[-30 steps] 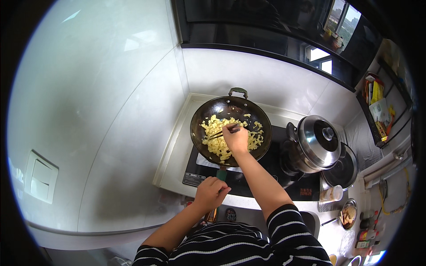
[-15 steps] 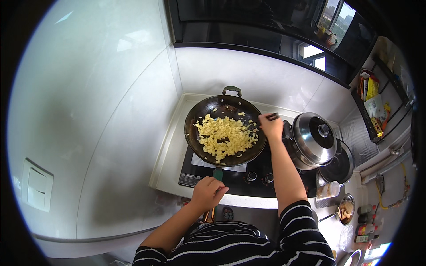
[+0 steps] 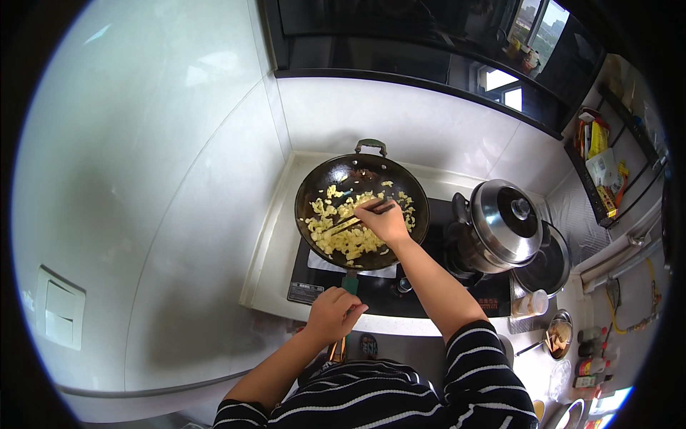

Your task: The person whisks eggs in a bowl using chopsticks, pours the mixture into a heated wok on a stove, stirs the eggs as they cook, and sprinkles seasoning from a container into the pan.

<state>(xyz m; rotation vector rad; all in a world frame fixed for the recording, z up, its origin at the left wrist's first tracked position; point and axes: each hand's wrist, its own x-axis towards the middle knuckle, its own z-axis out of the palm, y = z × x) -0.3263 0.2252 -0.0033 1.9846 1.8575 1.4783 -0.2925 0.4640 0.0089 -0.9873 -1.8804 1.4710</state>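
Observation:
My right hand (image 3: 386, 220) is closed around a pair of dark chopsticks (image 3: 346, 224) over a black wok (image 3: 312, 187). Their tips reach into small pale-yellow pieces that look like scrambled egg (image 3: 355, 243), spread across the bottom and toward the right side. The hand covers part of the food. My left hand (image 3: 333, 313) is curled at the near end of the wok's green handle (image 3: 350, 281), its fingers closed on it. At the far rim stands a second, loop-shaped handle (image 3: 371, 145).
The wok sits on a black cooktop (image 3: 421, 303). To its right stands a lidded steel pot (image 3: 493, 247), with a dark pan (image 3: 549, 268) behind. Beyond are a jar (image 3: 532, 304) and several bottles (image 3: 592, 366). Tiled wall (image 3: 207, 214) rises close on the left; a range hood (image 3: 386, 91) hangs above.
My right hand has swung left from the wok's right rim to over its middle, carrying the chopsticks through the food, which has shifted. The left hand has stayed at the handle.

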